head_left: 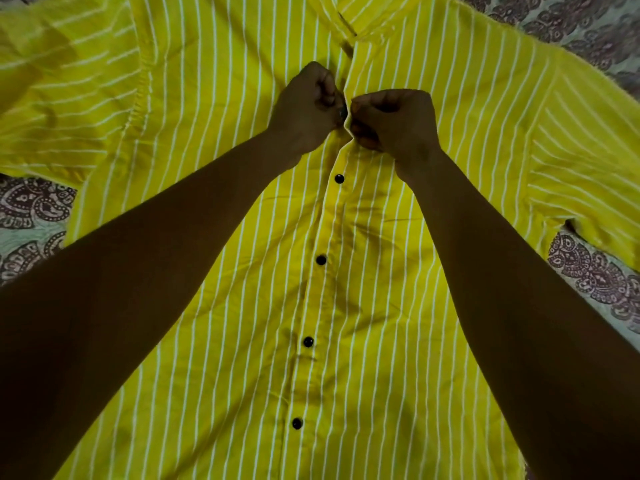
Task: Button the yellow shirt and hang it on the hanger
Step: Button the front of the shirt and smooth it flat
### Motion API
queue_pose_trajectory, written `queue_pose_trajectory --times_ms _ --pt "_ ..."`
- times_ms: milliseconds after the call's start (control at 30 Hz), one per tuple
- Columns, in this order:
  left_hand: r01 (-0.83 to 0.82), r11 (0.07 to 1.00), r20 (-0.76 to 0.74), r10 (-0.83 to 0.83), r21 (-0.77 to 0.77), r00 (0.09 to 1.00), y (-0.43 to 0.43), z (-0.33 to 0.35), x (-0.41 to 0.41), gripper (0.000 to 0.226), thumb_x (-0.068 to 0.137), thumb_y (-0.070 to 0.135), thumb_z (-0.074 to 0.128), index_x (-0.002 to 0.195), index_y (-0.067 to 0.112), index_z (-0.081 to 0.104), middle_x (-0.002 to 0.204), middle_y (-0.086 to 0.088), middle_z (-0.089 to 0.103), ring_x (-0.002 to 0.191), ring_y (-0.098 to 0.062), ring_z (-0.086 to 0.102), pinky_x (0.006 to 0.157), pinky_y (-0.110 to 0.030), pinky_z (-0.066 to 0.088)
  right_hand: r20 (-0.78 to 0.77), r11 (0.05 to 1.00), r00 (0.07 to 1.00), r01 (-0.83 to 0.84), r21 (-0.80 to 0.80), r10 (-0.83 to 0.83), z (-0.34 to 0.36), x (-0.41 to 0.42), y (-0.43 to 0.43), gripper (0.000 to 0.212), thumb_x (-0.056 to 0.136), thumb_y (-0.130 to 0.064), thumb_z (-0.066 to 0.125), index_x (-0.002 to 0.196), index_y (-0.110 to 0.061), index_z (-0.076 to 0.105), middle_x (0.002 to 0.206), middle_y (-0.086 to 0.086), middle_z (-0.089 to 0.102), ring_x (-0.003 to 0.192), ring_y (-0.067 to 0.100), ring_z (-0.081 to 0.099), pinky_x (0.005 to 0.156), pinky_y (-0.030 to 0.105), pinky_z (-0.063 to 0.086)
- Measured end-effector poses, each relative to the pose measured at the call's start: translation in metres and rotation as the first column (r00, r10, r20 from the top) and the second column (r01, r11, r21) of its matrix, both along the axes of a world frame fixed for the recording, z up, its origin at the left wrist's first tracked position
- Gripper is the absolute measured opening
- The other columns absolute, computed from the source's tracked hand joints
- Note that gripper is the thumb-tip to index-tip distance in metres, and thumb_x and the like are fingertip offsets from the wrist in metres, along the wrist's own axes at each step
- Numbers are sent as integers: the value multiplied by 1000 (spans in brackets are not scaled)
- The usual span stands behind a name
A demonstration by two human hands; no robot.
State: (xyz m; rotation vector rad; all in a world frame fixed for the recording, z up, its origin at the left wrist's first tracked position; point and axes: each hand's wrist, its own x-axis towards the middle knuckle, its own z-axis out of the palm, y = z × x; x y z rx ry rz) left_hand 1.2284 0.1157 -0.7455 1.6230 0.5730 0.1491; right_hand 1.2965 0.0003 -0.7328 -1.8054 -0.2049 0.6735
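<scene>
The yellow shirt [221, 98] with thin white stripes lies flat, front up, its collar at the top of the view. Several black buttons run down the front placket, the nearest to my hands being a fastened button [339, 178]. My left hand [306, 110] pinches the left placket edge high on the chest, with a dark button [343, 113] just showing at its fingertips. My right hand [393, 121] pinches the right placket edge directly opposite, and the two hands nearly touch. Above them the placket stands open up to the collar [349, 26]. No hanger is in view.
The shirt rests on a pale bedsheet [588, 268] printed with dark paisley shapes, visible at both sides and the upper right. The sleeves spread out to the left [59, 109] and right [585, 161]. My forearms cross the lower shirt.
</scene>
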Motion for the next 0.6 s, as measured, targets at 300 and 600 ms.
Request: queue_pose_trajectory --times_ms 300,600 --pt "-5 1000 -26 5 16 1000 -3 -1 -2 37 78 -11 52 76 23 37 72 -4 48 69 -15 52 65 -25 43 12 996 998 -67 -59 68 1 4 4 24 81 0 65 60 -12 65 38 -5 54 35 8 47 40 17 34" --pt "-137 989 -73 141 53 987 -2 -1 1 35 78 17 69 73 24 35 70 -10 54 71 -29 59 70 -45 51 262 979 965 69 -190 -18 -15 -12 9 5 68 -23 68 70 -18 68 61 -6 63 60 9 60 55 22 40"
